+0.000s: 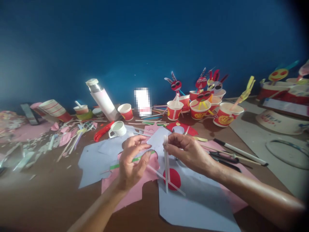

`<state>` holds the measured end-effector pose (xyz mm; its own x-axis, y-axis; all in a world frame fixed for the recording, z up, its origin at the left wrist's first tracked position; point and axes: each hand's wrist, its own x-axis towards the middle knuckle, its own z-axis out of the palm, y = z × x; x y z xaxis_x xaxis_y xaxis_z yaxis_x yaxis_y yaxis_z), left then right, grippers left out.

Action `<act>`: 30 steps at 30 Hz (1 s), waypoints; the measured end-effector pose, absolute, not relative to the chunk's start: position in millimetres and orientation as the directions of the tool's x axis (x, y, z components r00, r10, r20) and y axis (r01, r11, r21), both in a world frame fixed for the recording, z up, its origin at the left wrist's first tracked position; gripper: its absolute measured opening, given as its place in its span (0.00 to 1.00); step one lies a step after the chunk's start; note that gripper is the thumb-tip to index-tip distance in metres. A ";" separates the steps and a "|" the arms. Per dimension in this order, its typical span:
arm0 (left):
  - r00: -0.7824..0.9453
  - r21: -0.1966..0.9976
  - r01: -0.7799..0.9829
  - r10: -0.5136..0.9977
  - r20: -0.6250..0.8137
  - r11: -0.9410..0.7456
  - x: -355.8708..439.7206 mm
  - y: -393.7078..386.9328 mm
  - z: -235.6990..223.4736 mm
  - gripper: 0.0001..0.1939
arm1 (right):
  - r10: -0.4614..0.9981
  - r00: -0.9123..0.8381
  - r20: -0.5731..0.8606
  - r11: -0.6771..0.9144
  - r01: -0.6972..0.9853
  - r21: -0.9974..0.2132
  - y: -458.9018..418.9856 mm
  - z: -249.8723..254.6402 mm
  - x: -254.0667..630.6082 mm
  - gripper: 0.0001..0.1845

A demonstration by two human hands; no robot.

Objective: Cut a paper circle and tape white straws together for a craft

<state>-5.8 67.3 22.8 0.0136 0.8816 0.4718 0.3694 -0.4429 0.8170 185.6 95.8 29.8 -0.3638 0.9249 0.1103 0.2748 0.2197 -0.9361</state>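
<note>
Upright in the pinched fingers of my right hand (185,149) are pale drinking straws (166,177), close together; I cannot tell their exact number. My left hand (135,159) is just to the left, thumb and fingers apart, with nothing visible between them. Behind the held straws, a red paper disc (175,179) lies on a bluish-white sheet (193,206). Another thin pale straw (154,171) slants down across the disc. Under my left hand are cut pink paper (132,190) and a green strip (115,167).
A white mug (117,129), red-handled tool (102,131) and flask (103,101) stand or lie behind my left hand. Decorated paper cups (200,109) line the back right. Black scissors (225,158) and a marker (241,153) lie right. Paper scraps (65,138) cover the left.
</note>
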 end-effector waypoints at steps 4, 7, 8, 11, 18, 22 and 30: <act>0.125 0.830 0.329 0.892 0.435 -0.450 1.8 61.8 20.9 0.09 | 0.923 -0.359 0.139 0.236 0.244 -0.940 89.4 32.6 181.9 0.07; 0.177 0.879 0.304 0.929 0.326 -0.367 7.6 59.9 18.6 0.04 | 0.918 -0.376 0.130 0.228 0.231 -0.946 84.3 32.7 179.0 0.05; 0.188 0.893 0.300 0.939 0.288 -0.334 8.4 59.5 18.6 0.01 | 0.917 -0.379 0.126 0.224 0.227 -0.948 83.5 32.4 178.7 0.05; 0.203 0.941 0.251 0.963 0.179 -0.228 6.6 58.6 20.5 0.08 | 0.922 -0.353 0.159 0.238 0.191 -0.952 85.2 32.4 180.9 0.07; 0.252 0.997 0.077 0.967 -0.029 0.010 0.6 51.5 22.8 0.11 | 0.946 -0.264 0.186 0.196 0.010 -0.981 94.9 44.6 192.8 0.09; 0.281 0.998 0.058 0.959 -0.027 0.011 2.2 50.0 22.4 0.11 | 0.931 -0.340 0.128 0.168 0.089 -0.982 92.4 46.5 194.1 0.13; 0.327 0.982 0.171 0.945 0.019 -0.079 -0.1 53.1 14.0 0.16 | 0.918 -0.381 0.109 0.215 0.249 -0.944 90.0 47.4 190.5 0.15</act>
<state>-0.1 53.1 14.0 0.3265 0.9450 0.0191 0.1708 -0.0788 0.9822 190.5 90.0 47.4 -0.3814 0.9180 0.1089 0.2489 0.2154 -0.9443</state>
